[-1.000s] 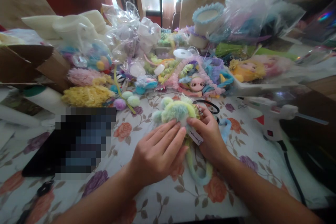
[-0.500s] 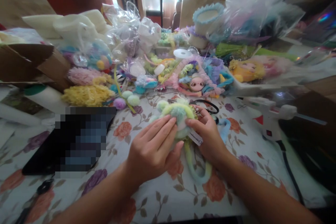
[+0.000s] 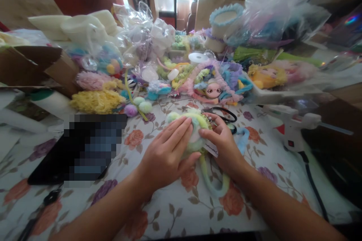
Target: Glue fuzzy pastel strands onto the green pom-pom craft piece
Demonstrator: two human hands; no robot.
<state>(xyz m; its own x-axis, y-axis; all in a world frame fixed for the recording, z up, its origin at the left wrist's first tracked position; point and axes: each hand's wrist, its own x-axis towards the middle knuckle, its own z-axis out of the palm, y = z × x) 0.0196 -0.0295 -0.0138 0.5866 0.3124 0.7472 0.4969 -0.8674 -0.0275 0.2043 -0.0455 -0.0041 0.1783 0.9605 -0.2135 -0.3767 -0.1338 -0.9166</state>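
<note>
A fuzzy yellow-green plush piece (image 3: pixel 198 139) is sitting between the two hands over the middle of the flowered table (image 3: pixel 118 211). Its rounded, pompom-like lobes are pointing away from the person and to the left, and a yellow-and-blue fuzzy loop (image 3: pixel 216 190) is trailing from its near side toward the table's near edge. Its long axis is hard to tell, as the left hand is covering much of it; what shows of its rim is curving from the far left round to the right.

The left hand (image 3: pixel 169 150) is lying palm down across the plush piece's left side, its forearm coming in from the lower left. Its fingers are held together, nearly straight and slanting forward and right, while the thumb is sticking out below them, apart from them. These fingers are pressing flat on the plush rather than closing round it.

The right hand (image 3: pixel 222 139) is reaching in from the lower right, its fingers bent and pinching the plush piece's right edge, with the thumb on the near face. A white printed tag (image 3: pixel 211 147) is hanging beside that thumb. Black-handled scissors (image 3: pixel 226 113) are lying just beyond the right hand, and a white glue gun (image 3: pixel 291 124) is resting farther right.
</note>
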